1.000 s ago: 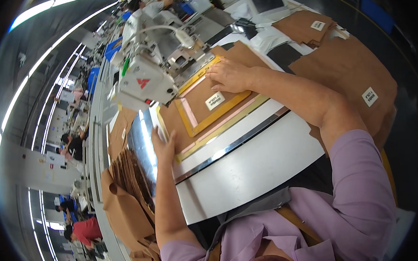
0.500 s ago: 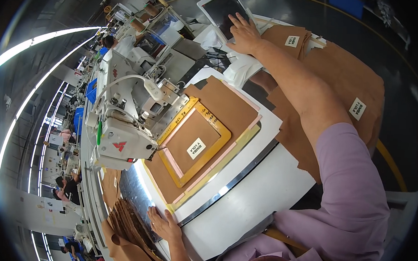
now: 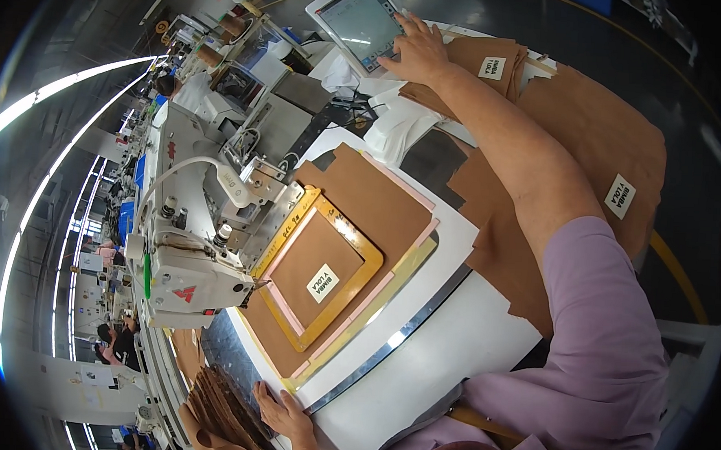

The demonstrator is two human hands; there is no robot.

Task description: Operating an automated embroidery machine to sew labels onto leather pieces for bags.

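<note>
My right hand [image 3: 419, 50] reaches out to a white-framed touch screen [image 3: 356, 23], which is lit. Its fingers are apart, with the tips at the screen's right edge. My left hand [image 3: 285, 417] lies with fingers spread by the near left of the work table, beside a stack of brown pieces [image 3: 224, 409]. A sewing machine [image 3: 199, 278] stands at the left, its head over a yellow clamp frame [image 3: 361, 274]. Under that frame lies a brown panel [image 3: 363, 184], and a small pale label [image 3: 322, 283] sits inside the frame's opening.
More brown panels [image 3: 581, 139] with pale labels lie on the right, under my right arm. White cloth [image 3: 402, 125] and dark cables [image 3: 354, 111] are between the machine and the screen. A metal strip [image 3: 395, 338] crosses the white table [image 3: 443, 352]. Other people work far left.
The screen has turned from dark to lit. My right hand has shifted from over its middle toward its right edge. My left hand stays near the stack. The whole view has shifted slightly.
</note>
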